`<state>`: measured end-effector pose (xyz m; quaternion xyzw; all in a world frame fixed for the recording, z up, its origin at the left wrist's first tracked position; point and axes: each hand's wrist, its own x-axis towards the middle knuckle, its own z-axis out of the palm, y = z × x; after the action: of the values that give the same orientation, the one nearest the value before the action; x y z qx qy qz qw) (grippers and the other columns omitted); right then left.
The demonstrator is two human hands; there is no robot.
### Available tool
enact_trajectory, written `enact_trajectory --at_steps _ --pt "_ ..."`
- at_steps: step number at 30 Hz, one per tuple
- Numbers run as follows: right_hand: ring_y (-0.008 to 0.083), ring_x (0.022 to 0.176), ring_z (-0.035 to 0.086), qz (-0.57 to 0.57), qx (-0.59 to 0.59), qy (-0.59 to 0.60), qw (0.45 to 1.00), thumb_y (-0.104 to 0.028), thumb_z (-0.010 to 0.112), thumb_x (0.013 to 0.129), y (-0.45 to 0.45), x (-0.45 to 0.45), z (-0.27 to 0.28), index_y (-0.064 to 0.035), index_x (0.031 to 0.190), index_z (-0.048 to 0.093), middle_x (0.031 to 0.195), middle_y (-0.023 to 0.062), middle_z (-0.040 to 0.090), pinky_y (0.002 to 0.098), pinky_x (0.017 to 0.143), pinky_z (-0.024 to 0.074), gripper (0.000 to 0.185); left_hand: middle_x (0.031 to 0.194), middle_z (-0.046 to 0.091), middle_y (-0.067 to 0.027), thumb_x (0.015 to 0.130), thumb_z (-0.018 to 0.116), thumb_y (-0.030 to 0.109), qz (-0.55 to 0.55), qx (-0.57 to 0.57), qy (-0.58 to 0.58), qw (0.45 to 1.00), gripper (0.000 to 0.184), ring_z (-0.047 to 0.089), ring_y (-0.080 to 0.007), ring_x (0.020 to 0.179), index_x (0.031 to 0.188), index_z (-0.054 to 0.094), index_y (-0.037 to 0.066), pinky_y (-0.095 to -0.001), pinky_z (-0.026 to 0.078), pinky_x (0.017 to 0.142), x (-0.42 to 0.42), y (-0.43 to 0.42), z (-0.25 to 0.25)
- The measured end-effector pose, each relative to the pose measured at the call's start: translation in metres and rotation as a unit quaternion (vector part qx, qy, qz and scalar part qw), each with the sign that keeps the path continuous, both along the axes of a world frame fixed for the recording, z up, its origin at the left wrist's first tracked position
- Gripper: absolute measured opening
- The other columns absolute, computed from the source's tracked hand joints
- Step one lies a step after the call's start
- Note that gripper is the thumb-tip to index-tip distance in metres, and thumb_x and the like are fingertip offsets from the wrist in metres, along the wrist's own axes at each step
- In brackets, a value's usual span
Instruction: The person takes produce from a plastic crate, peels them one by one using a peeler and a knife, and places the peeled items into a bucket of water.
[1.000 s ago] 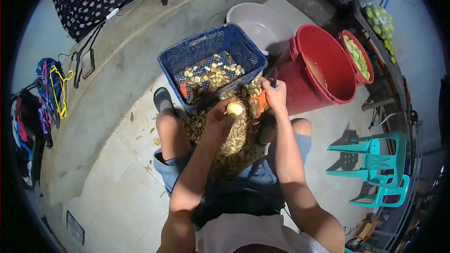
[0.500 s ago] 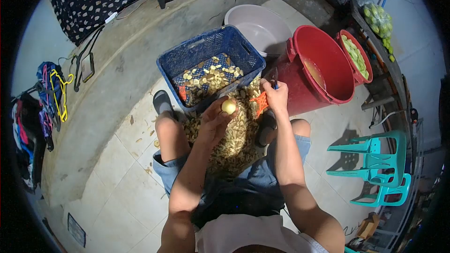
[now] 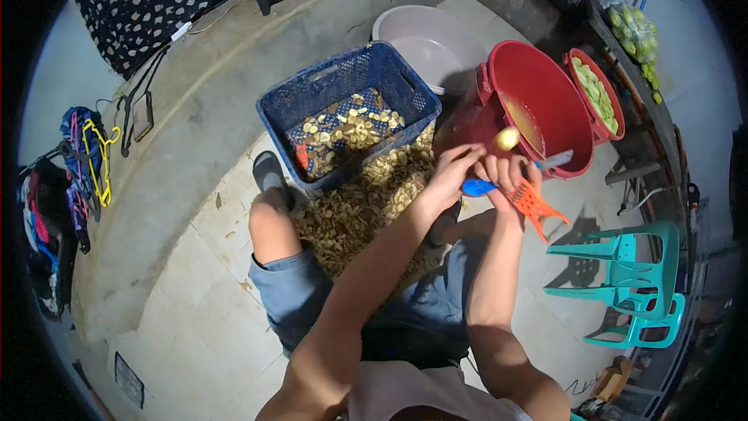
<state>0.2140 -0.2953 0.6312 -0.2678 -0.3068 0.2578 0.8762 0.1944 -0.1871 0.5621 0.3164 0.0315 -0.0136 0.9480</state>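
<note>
A pale yellow, round, peeled fruit or vegetable [image 3: 507, 138] is over the near side of the red bucket [image 3: 573, 101], just beyond my fingertips. Whether any finger touches it, I cannot tell. My left hand [image 3: 454, 174] reaches there, fingers stretched out and nothing visible in them. Beside it, my right hand [image 3: 506, 178] is closed around a knife [image 3: 558, 160] with a blue handle, its blade pointing right. An orange peeler [image 3: 538, 208] with a slotted handle juts from the same hand toward the lower right. Yellowish liquid shows inside the bucket.
A blue crate [image 3: 273, 113] holds pale slices and pieces. Peelings [image 3: 343, 222] are heaped between my legs. Behind stands a pale basin [image 3: 421, 31]; a smaller red tub [image 3: 575, 58] of pale green pieces is at right. Green plastic chairs [image 3: 643, 269] stand on the right.
My left hand has moved right and no longer holds the round yellow piece, which is now over the bucket. My right hand has shifted right and turned, swinging the knife and peeler rightward.
</note>
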Motion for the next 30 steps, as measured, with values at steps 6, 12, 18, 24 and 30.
enact_trajectory --at_steps 6,12,18,24,30 --pt "0.0132 0.054 0.029 -0.101 -0.179 0.024 0.978 -0.033 0.048 0.095 -0.019 0.012 -0.019 -0.0133 0.056 0.038 0.048 -0.0016 0.033 0.0314 0.06 0.0262 0.045 0.1 0.066 -0.0104 0.091 0.062 0.017 -0.022 0.135 0.064 0.989 0.031 0.064 -0.0169 0.087 0.117 0.059 0.001 -0.0276 0.052 0.07 0.033 0.025 -0.027" --pt "0.0114 0.053 0.037 -0.183 -0.446 0.036 0.875 -0.025 0.069 0.08 -0.021 0.013 -0.029 -0.0119 0.066 0.044 0.058 -0.0028 0.039 0.0285 0.053 0.0297 0.032 0.076 0.058 -0.0071 0.09 0.061 0.016 0.153 0.152 0.234 0.948 0.025 0.055 -0.0154 0.064 0.109 0.06 -0.001 -0.0342 0.044 0.057 0.053 0.174 -0.131" --pt "0.0085 0.064 0.042 -0.252 -0.598 -0.018 0.761 -0.037 0.082 0.072 0.004 0.038 -0.039 -0.0091 0.074 0.048 0.068 -0.0039 0.045 0.0242 0.058 0.0345 0.044 0.075 0.058 -0.0109 0.09 0.06 0.021 0.182 0.261 0.334 0.887 0.03 0.056 -0.0202 0.066 0.112 0.06 0.0 -0.0372 0.045 0.061 0.08 0.263 -0.224" --pt "0.0097 0.057 0.03 -0.152 -0.682 -0.138 0.702 -0.047 0.074 0.08 0.053 0.086 -0.035 -0.0066 0.06 0.034 0.058 -0.0013 0.034 0.0298 0.05 0.0234 0.06 0.107 0.064 -0.0161 0.09 0.057 0.017 -0.11 0.697 0.189 0.683 0.03 0.063 -0.0293 0.1 0.119 0.061 0.007 -0.0424 0.051 0.084 0.114 0.263 -0.363" --pt "0.0111 0.054 0.029 -0.095 -0.708 -0.126 0.689 -0.048 0.074 0.08 0.058 0.113 -0.043 -0.0049 0.06 0.036 0.055 0.0002 0.033 0.0296 0.049 0.024 0.06 0.124 0.059 -0.0123 0.095 0.051 0.026 -0.28 0.761 0.142 0.567 0.031 0.058 -0.03 0.114 0.123 0.061 0.018 -0.0465 0.048 0.094 0.153 0.229 -0.408"
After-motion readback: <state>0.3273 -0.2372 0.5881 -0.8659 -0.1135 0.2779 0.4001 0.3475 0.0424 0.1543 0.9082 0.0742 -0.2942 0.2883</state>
